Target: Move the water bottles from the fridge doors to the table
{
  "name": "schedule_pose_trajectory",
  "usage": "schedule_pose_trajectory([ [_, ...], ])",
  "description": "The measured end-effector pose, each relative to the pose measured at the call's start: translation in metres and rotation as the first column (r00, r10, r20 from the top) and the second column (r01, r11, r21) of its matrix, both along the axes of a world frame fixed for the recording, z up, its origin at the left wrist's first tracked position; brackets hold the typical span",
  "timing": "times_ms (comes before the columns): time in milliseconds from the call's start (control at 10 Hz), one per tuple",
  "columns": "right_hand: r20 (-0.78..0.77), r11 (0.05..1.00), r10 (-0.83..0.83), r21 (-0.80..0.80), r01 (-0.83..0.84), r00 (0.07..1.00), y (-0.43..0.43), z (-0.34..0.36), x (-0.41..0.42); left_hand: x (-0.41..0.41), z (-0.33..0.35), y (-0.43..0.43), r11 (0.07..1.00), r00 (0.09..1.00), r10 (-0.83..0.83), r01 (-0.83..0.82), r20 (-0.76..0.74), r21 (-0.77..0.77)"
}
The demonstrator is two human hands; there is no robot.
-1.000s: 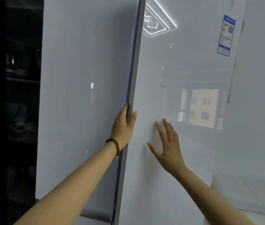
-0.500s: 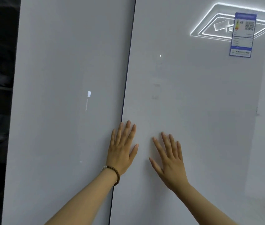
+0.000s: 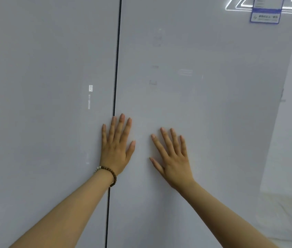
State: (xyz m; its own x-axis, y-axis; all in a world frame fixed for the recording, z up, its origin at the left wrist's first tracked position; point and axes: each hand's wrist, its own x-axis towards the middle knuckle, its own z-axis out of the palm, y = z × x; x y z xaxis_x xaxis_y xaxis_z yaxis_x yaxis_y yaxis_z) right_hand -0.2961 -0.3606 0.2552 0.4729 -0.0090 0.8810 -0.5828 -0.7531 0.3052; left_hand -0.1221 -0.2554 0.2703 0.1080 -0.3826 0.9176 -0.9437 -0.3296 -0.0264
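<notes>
Two glossy white fridge doors fill the view, the left door (image 3: pixel 48 104) and the right door (image 3: pixel 204 113), meeting at a thin dark seam. Both doors are shut. My left hand (image 3: pixel 117 147), with a bead bracelet at the wrist, lies flat with fingers spread across the seam, mostly on the right door. My right hand (image 3: pixel 173 158) presses flat on the right door, fingers apart. Neither hand holds anything. No water bottles or table are in view.
A blue and white label (image 3: pixel 265 12) is stuck at the top right of the right door, beside a reflected ceiling light. A small white logo mark (image 3: pixel 90 88) sits on the left door. A pale wall runs along the right edge.
The right door has swung shut against the left one. My left hand let go of the door's edge and now lies flat on the front. The view has moved closer.
</notes>
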Motion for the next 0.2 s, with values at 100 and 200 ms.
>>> schedule_pose_trajectory([
  [100, -0.062, 0.994, 0.037, 0.101, -0.031, 0.997, 0.012, 0.008, -0.011, -0.007, 0.006, 0.011, 0.999, 0.999, 0.000, 0.001, -0.035, 0.049],
  [200, -0.119, 0.918, 0.200, 0.370, -0.143, 0.973, 0.040, 0.027, -0.032, -0.015, 0.008, 0.025, 0.995, 0.996, -0.029, 0.037, -0.090, 0.090],
])
